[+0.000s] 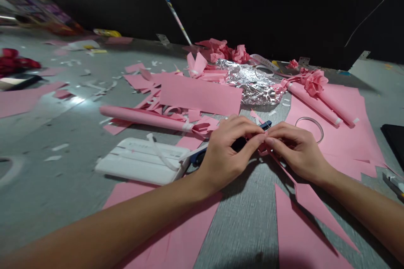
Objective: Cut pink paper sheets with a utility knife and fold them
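We see the table (243, 218) showing between two near sheets (189, 231), its far edge against a black wall (268, 8). Beyond this gap, the left hand (232, 147) and right hand (293, 145) angle inward, pinching pink paper (264, 151) between them. On the white ribbon (265, 62), we find lettering too small to read.

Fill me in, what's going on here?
A person is pinching a small piece of pink paper between the fingertips of the left hand and right hand, just above the gray tabletop. The fingers hide most of it. A blue-handled tool lies partly hidden behind the left hand, beside a white device. Farther back are a rolled pink paper tube, crumpled foil and a pink paper flower.
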The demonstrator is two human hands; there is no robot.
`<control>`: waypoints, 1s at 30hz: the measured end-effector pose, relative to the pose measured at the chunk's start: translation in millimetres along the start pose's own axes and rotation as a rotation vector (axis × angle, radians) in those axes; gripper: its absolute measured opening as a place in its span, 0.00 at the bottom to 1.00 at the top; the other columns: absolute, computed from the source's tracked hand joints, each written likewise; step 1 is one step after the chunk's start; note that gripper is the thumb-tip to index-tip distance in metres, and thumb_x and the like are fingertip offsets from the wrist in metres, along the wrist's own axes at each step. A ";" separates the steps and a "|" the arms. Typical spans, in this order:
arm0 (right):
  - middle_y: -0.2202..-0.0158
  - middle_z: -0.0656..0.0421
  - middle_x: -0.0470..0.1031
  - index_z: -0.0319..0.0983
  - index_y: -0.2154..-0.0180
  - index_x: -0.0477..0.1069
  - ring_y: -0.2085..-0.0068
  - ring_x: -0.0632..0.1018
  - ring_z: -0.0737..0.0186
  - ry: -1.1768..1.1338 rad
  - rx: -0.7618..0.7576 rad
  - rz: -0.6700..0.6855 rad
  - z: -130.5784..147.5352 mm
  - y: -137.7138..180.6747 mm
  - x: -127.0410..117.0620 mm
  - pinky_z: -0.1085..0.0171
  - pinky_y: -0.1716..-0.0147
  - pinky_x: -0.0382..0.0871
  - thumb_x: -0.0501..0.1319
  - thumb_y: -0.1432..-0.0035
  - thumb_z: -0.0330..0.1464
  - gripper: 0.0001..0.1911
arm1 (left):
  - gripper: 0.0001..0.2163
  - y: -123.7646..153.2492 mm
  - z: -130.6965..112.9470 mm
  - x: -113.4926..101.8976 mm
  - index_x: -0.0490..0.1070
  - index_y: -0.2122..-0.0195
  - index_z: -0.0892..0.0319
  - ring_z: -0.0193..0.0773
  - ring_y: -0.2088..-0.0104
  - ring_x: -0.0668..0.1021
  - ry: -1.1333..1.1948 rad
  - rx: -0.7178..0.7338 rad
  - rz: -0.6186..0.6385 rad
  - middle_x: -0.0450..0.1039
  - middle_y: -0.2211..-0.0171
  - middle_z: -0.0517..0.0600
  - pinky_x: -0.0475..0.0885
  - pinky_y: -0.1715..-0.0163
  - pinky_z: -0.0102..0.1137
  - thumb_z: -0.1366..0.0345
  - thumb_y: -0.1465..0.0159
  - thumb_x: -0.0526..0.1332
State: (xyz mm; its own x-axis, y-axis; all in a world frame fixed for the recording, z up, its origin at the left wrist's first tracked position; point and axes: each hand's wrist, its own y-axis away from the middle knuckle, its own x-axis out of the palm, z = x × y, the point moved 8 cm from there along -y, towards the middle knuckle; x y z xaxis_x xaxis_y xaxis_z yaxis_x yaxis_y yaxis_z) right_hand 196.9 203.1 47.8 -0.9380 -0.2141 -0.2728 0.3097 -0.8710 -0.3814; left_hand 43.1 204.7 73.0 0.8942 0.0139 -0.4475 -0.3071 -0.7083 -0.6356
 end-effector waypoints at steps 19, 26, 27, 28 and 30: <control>0.62 0.57 0.84 0.42 0.62 0.85 0.60 0.83 0.59 0.005 -0.002 -0.006 -0.4 -0.1 -3.1 0.59 0.59 0.78 0.66 0.27 0.30 0.10 | 0.06 0.0 3.2 7.1 0.78 0.64 0.54 0.42 0.62 0.80 -0.033 -0.042 0.078 0.83 0.66 0.47 0.72 0.57 0.42 0.68 0.27 0.67; 0.62 0.57 0.86 0.42 0.61 0.86 0.61 0.84 0.59 -0.114 0.104 0.063 -7.7 -1.4 2.6 0.59 0.60 0.78 0.69 0.30 0.32 0.06 | 0.08 -0.5 -0.6 8.6 0.74 0.65 0.55 0.42 0.63 0.79 -0.091 -0.015 0.126 0.81 0.66 0.47 0.71 0.57 0.41 0.70 0.26 0.63; 0.63 0.57 0.86 0.43 0.62 0.86 0.62 0.84 0.59 -0.117 0.103 0.061 -8.5 -1.3 2.9 0.59 0.59 0.78 0.69 0.30 0.33 0.07 | 0.08 -0.5 -0.9 8.3 0.74 0.65 0.55 0.42 0.63 0.79 -0.098 -0.012 0.127 0.81 0.66 0.48 0.71 0.57 0.41 0.70 0.26 0.62; 0.63 0.57 0.86 0.43 0.63 0.86 0.62 0.84 0.59 -0.118 0.103 0.056 -9.6 -1.0 2.8 0.59 0.59 0.78 0.68 0.29 0.34 0.08 | 0.08 -0.4 -1.1 7.8 0.74 0.65 0.55 0.42 0.62 0.80 -0.101 -0.008 0.124 0.82 0.66 0.48 0.71 0.57 0.41 0.70 0.26 0.63; 0.63 0.57 0.86 0.43 0.62 0.86 0.62 0.84 0.59 -0.117 0.114 0.038 -12.7 -0.3 1.4 0.59 0.60 0.78 0.69 0.29 0.35 0.08 | 0.05 0.1 -1.0 6.4 0.76 0.63 0.54 0.43 0.62 0.80 -0.085 0.000 0.106 0.83 0.65 0.48 0.71 0.57 0.42 0.69 0.27 0.66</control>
State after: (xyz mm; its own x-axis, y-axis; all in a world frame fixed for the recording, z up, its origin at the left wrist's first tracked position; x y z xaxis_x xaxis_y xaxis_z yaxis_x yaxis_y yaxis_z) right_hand 197.4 208.7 36.3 -0.9398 -0.2918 -0.1777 0.3315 -0.9046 -0.2679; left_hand 49.1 203.9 70.7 0.8256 -0.0011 -0.5643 -0.3984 -0.7093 -0.5815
